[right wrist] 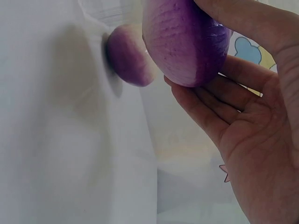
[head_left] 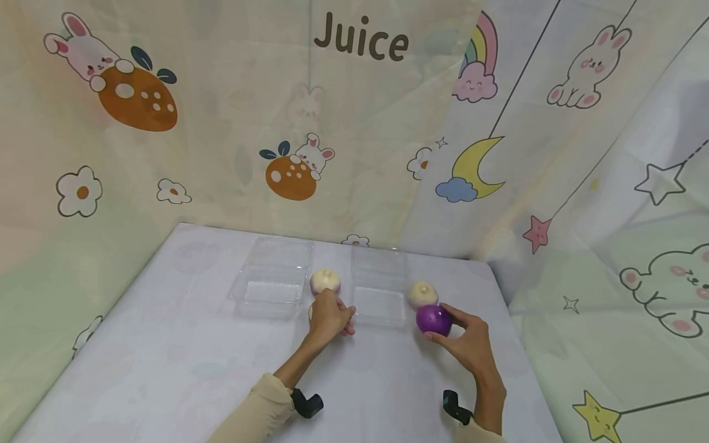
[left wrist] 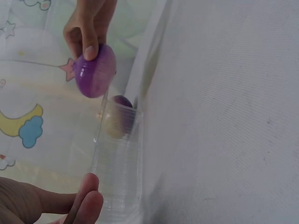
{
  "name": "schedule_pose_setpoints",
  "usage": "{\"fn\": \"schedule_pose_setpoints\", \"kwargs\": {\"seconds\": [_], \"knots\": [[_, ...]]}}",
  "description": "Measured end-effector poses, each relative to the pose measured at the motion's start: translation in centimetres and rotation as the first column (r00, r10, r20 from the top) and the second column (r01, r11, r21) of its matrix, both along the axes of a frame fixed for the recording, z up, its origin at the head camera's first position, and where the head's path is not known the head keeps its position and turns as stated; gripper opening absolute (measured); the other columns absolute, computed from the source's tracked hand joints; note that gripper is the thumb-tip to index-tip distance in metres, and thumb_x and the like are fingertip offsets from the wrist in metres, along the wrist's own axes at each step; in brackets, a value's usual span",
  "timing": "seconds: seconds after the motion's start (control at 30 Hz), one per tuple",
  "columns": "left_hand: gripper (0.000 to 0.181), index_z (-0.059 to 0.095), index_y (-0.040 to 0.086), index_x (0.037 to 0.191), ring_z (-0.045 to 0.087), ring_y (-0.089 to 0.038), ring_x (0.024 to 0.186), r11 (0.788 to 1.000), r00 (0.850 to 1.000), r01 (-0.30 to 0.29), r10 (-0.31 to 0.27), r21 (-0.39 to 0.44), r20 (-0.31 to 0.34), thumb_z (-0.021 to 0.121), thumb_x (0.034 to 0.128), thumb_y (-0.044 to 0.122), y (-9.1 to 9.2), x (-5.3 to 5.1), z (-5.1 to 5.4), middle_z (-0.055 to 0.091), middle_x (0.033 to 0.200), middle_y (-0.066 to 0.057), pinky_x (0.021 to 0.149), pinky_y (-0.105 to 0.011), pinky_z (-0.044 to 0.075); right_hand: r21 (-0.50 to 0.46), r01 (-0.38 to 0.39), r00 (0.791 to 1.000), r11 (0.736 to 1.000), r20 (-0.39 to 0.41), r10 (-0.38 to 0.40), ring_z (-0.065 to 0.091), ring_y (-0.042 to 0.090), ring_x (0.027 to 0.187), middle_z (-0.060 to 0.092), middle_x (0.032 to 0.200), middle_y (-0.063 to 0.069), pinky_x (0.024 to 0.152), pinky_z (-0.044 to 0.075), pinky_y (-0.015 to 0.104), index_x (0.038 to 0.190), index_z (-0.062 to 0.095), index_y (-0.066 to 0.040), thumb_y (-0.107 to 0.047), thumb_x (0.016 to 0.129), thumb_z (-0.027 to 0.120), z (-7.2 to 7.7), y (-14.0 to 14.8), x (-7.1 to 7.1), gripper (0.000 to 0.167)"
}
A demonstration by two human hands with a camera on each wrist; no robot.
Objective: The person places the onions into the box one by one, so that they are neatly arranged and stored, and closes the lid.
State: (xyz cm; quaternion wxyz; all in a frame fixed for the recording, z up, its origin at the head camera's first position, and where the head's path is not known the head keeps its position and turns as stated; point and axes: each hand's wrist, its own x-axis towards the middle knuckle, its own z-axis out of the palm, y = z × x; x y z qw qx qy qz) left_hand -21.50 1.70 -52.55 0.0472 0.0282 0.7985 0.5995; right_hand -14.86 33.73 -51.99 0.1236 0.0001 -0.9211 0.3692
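My right hand (head_left: 471, 344) holds a purple-and-white turnip (head_left: 434, 320) between thumb and fingers, purple side up in the head view. The right wrist view shows this turnip (right wrist: 187, 44) raised off the table. A second turnip (head_left: 423, 295), cream side up, sits just behind it. My left hand (head_left: 331, 319) hovers between two clear plastic boxes, its fingers loosely bent, with nothing seen in them in the left wrist view. Another turnip (head_left: 325, 282) lies just beyond that hand. A pale round edge (head_left: 311, 313) shows beside the left hand, mostly hidden by it.
Two clear clamshell boxes stand with lids raised at the back, a left box (head_left: 271, 295) and a right box (head_left: 379, 306). A white cloth covers the table (head_left: 183, 344). Printed fabric (head_left: 221, 123) hangs close behind and at the sides.
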Motion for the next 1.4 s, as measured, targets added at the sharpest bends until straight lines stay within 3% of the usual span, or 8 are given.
{"fn": "schedule_pose_setpoints", "kwargs": {"seconds": [0.37, 1.4], "knots": [[0.022, 0.069, -0.004, 0.076, 0.071, -0.016, 0.045, 1.000, 1.000, -0.002, 0.002, 0.002, -0.010, 0.077, 0.0958, -0.002, 0.0, 0.0, -0.1, 0.072, 0.057, -0.008, 0.046, -0.031, 0.064, 0.006, -0.024, 1.000, 1.000, 0.005, 0.024, 0.070, 0.045, 0.130, 0.073, 0.140, 0.023, 0.110, 0.055, 0.073, 0.147, 0.068, -0.004, -0.035, 0.080, 0.100, 0.4, -0.5, -0.8, 0.080], [0.021, 0.072, -0.009, 0.077, 0.071, -0.016, 0.044, 1.000, 1.000, 0.000, -0.001, -0.017, -0.021, 0.077, 0.0954, -0.002, 0.1, 0.0, -0.1, 0.072, 0.056, -0.008, 0.045, -0.031, 0.063, -0.050, -0.082, 0.997, 0.995, -0.019, 0.081, 0.073, 0.046, 0.123, 0.073, 0.140, 0.025, 0.109, 0.056, 0.074, 0.144, 0.070, -0.003, -0.028, 0.077, 0.102, 0.8, -3.4, -2.4, 0.079]]}}
